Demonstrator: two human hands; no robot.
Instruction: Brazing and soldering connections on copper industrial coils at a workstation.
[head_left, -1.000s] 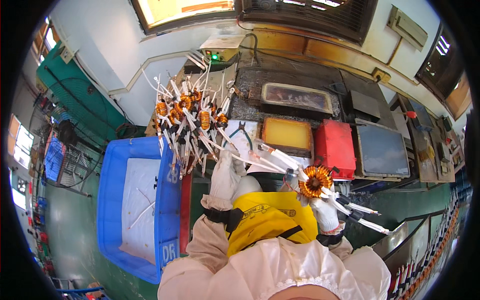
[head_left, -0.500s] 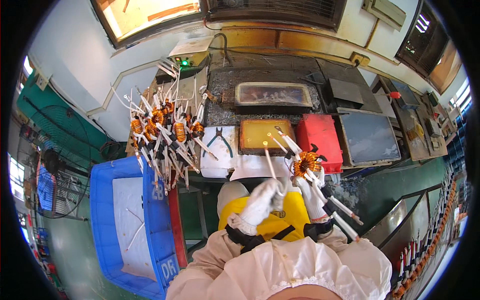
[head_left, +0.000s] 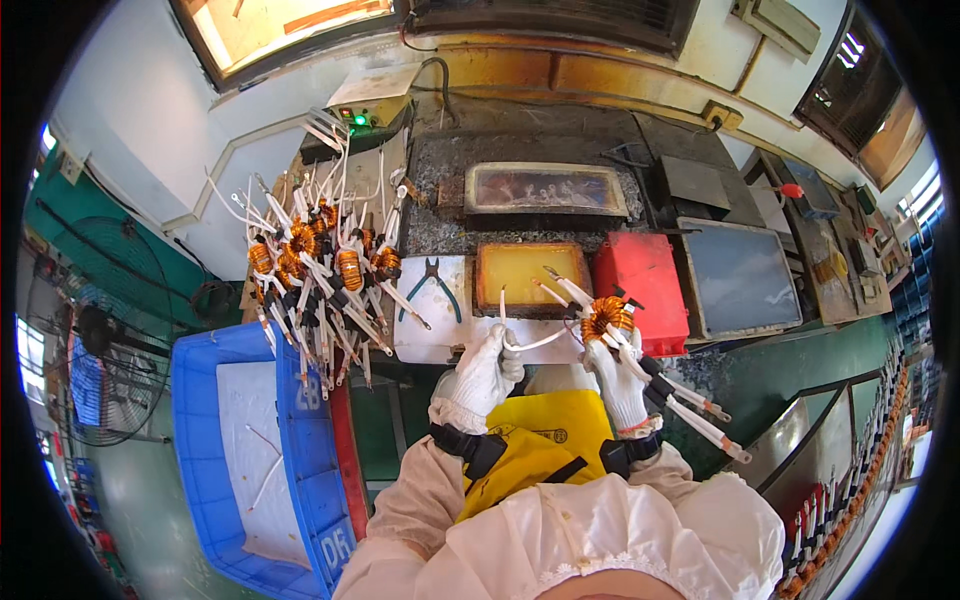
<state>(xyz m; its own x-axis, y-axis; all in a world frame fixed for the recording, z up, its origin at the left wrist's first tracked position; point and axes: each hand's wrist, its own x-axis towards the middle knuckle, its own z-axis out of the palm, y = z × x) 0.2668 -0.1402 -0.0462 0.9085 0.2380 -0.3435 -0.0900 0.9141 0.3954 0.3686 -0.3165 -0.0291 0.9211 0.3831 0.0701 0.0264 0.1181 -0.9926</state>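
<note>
Behind the hands: yellow tray (head_left: 518, 272), red box (head_left: 640, 283), teal-handled pliers (head_left: 432, 288) on white sheet. To the left: pile of orange coils (head_left: 320, 270) with white-sleeved leads, above blue crate (head_left: 225, 450). Right hand (head_left: 620, 385) closed around toroidal coil (head_left: 605, 317), held over surface edge; sleeved leads running lower right. Left hand (head_left: 487, 372) pinching one white lead (head_left: 503, 310), pointing up.

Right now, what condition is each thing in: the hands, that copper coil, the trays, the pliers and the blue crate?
Left hand: gloved, pinching a white lead.
Right hand: gloved, gripping the coil.
Copper coil: held up, leads splayed.
Yellow tray: open, filled with yellow liquid.
Pliers: lying on a white sheet, untouched.
Coil pile: heaped, leads sticking out.
Blue crate: open, nearly bare.
</note>
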